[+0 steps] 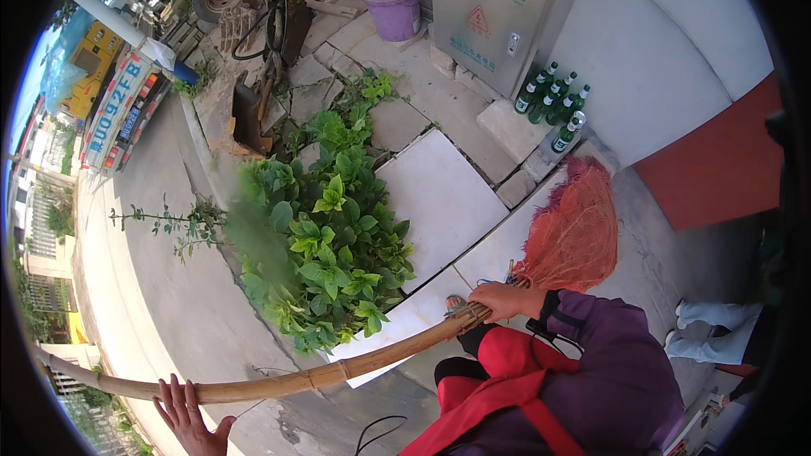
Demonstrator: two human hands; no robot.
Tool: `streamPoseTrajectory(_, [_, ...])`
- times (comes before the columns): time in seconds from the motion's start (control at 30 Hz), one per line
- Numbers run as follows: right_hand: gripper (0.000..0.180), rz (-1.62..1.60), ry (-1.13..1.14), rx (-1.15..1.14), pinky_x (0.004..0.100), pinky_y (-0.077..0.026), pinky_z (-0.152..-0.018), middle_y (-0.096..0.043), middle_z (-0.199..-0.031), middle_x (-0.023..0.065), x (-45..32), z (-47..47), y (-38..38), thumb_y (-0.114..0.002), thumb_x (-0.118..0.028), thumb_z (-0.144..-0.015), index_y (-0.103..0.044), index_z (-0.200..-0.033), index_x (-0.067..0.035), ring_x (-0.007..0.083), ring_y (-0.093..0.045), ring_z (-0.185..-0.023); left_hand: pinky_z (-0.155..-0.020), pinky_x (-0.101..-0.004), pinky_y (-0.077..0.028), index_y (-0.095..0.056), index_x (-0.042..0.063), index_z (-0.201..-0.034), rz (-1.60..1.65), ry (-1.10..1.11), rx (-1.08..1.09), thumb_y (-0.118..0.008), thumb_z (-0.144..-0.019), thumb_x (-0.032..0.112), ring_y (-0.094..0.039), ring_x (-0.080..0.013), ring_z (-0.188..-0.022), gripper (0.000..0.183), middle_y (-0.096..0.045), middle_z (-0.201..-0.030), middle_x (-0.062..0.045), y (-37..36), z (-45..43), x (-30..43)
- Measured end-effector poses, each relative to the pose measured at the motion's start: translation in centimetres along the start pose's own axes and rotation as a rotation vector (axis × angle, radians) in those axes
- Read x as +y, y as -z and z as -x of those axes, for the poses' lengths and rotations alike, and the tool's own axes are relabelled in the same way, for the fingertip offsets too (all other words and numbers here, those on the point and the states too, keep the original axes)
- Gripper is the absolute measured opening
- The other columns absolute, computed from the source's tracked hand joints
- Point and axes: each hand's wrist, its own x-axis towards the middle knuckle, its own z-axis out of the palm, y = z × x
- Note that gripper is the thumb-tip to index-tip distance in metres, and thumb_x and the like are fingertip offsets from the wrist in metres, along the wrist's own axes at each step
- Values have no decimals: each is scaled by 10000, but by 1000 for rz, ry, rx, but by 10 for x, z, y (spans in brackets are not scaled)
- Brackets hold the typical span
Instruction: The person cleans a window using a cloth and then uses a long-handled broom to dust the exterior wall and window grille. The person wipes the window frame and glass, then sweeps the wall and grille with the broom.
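A broom with a long bamboo handle (329,372) slants across the lower part of the view. Its head is a fan of red netting (570,234), spread over the paving at the right. My right hand (504,301), below a purple sleeve, grips the handle close to the head, where wire binds it. Far along the pole, my left hand (190,415) lies against it with straight, spread fingers and the thumb apart. Beneath the pole are a white stone slab (374,354) and a leafy green shrub (342,253).
Several green beer bottles (551,101) stand by a metal electrical cabinet (491,19) bearing writing. Behind are a full purple bucket (393,9) and a rusty excavator bucket (247,117). A truck (120,114) is on the road at left. Another person's legs (716,332) show at right.
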Motion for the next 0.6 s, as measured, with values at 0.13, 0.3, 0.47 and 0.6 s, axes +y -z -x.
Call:
streamPoseTrajectory(0.13, [565, 99, -131, 110, 436, -421, -794, -581, -991, 87, -17, -1, 10, -756, -203, -581, -527, -1092, -125, 298, -515, -995, -996, -532, -317, -512, 39, -1080, -3, -88, 179, -640, -657, 91, -481, -339, -1039, 445, -521, -1074, -155, 3, -62, -43])
streamPoseTrajectory(0.3, [521, 253, -394, 604, 467, -417, -835, -472, -1218, 68, -54, -8, -1, -713, -146, -618, -537, -1108, -128, 302, -469, -1063, -650, -439, -412, -468, 54, -656, 47, -459, 112, -646, -593, 102, -503, -310, -692, 195, -471, -661, -100, 34, -144, -77])
streamPoseTrajectory(0.47, [339, -512, -919, 594, 423, -461, -506, -585, -768, 155, -125, -26, -5, -576, -325, -798, -540, -942, -20, 294, -590, -611, -565, -402, -444, -491, 128, -633, -143, -654, 204, -662, -711, 220, -532, -266, -627, 210, -500, -624, -61, 97, -180, -62])
streamPoseTrajectory(0.6, [889, -1512, -681, 571, 419, -521, -703, -596, -960, 225, -181, -61, 11, -408, -741, -775, -436, -1144, 68, 284, -621, -853, -529, -360, -446, -528, 173, -629, -380, -790, 474, -661, -725, 330, -551, -203, -574, 227, -514, -587, -5, 147, -213, -45])
